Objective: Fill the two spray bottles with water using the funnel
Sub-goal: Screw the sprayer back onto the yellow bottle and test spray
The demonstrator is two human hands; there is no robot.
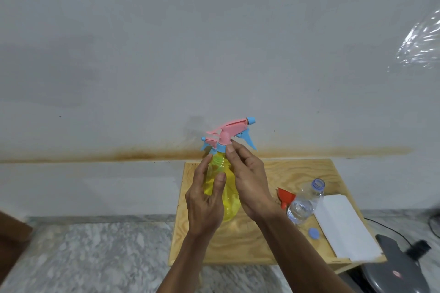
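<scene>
A yellow spray bottle (229,200) stands on the wooden table (240,245). My left hand (204,202) grips its body, thumb on the front and fingers along the left side. The bottle carries a pink spray head (231,129) with a blue nozzle and trigger. My right hand (250,181) pinches the blue collar at the base of that head. A second pink and blue spray head (209,142) shows just behind on the left; its bottle is hidden. A red funnel (285,197) lies on the table to the right, next to an uncapped clear water bottle (306,202).
A blue bottle cap (313,233) lies in front of the water bottle. A white flat block (345,228) sits at the table's right edge. A dark grey object (395,266) and cables are on the marble floor at lower right. A wall rises directly behind the table.
</scene>
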